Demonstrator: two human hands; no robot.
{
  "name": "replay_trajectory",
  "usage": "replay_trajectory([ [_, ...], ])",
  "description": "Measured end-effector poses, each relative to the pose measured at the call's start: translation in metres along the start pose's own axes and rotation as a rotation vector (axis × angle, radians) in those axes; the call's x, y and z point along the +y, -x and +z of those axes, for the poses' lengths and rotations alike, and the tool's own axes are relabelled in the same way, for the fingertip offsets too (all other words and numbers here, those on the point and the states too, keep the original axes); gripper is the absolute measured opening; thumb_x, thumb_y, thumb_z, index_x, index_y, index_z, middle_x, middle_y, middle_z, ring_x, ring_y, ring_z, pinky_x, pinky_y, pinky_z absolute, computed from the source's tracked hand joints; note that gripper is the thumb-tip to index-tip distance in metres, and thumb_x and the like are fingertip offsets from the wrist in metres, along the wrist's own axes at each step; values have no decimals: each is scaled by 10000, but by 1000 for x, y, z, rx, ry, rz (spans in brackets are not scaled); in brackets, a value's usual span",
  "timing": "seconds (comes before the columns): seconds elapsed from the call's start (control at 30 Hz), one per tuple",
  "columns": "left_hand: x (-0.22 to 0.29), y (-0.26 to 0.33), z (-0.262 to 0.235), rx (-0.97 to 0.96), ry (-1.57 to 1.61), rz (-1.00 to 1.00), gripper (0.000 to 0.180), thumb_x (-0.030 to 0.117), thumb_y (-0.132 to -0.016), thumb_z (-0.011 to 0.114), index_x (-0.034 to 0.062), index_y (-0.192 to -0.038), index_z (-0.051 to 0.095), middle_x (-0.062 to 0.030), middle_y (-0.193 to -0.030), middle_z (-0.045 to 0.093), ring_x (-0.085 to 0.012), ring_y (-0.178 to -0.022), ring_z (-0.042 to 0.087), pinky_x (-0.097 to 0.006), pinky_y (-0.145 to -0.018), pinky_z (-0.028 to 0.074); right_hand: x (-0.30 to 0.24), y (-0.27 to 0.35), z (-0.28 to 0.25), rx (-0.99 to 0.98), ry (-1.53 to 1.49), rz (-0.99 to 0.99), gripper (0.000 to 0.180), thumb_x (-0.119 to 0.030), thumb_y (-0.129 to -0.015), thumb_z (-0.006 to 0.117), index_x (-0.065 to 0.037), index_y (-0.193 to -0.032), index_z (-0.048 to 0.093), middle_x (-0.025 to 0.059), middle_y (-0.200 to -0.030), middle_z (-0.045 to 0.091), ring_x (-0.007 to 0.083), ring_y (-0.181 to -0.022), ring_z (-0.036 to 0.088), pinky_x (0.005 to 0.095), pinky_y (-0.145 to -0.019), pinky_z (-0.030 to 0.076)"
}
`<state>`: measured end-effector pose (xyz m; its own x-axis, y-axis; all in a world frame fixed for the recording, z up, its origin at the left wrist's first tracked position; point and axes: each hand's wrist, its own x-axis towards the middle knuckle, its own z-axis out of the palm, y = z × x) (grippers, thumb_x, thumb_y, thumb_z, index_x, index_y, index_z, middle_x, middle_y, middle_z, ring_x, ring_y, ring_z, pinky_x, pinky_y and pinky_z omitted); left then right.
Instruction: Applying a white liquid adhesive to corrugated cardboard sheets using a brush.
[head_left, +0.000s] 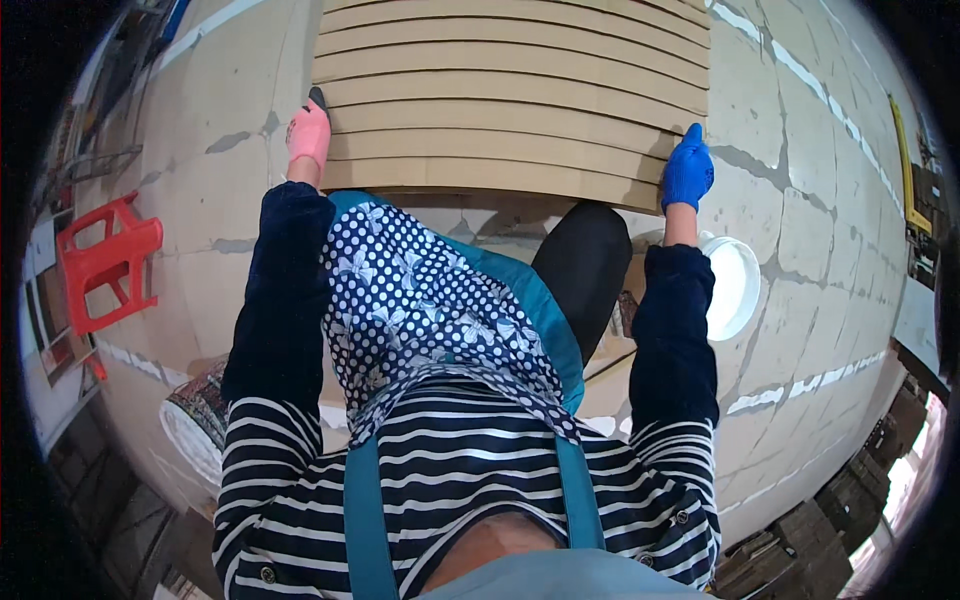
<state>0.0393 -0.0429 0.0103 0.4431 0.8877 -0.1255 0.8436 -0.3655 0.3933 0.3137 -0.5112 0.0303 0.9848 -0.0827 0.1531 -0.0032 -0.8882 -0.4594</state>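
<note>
In front of my body lies a wide row of brown cardboard sheets (515,120), overlapped like steps, running off the top of the view. My left hand (309,137), in a pink glove with dark fingertips, grips their left edge near the front corner. Wearing a blue knitted glove, my right hand (688,172) holds the right edge close to the opposite front corner. Both thumbs point away from me, and the other fingers are mostly hidden at the sides of the cardboard. The nearest sheet's front edge sits just past my apron (430,300).
A red plastic stool (112,262) lies tipped on the tiled floor (800,240) to the left. On the right, a white bucket (735,288) stands beside my forearm. A white round tub (195,425) is near my left elbow. Cardboard piles (800,540) stand at lower right.
</note>
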Motion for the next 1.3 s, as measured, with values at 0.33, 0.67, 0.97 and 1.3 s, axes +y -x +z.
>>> replay_trajectory([
  [0.33,42,-17,-15,-167,1048,-100,489,330,-841,503,-41,-1158,486,-185,-984,611,-299,-918,566,-371,-850,409,-9,-33,12,170,-234,-37,424,-379,-885,379,-5,-778,548,237,-725,574,401,-692,553,441,-602,421],
  [0.67,21,-19,13,254,927,-180,336,324,-884,470,41,-1037,567,-43,-999,582,-174,-817,525,-333,-725,424,-24,-14,14,187,-296,-45,370,-341,-884,401,-10,-841,561,217,-813,588,386,-755,560,433,-657,426],
  [0.97,18,-14,6,330,146,28,358,289,-877,405,-21,-884,584,-226,-892,598,-364,-827,561,-421,-702,435,-22,-22,23,188,-226,40,395,-356,-882,410,-12,-916,600,208,-898,609,360,-832,582,393,-721,447],
  [1.3,3,-29,3,296,133,0,378,299,-863,402,-32,-897,582,-234,-861,599,-396,-828,562,-447,-737,434,-6,-15,28,242,-281,-78,364,-338,-864,428,-31,-888,622,203,-816,615,354,-741,593,399,-644,452],
])
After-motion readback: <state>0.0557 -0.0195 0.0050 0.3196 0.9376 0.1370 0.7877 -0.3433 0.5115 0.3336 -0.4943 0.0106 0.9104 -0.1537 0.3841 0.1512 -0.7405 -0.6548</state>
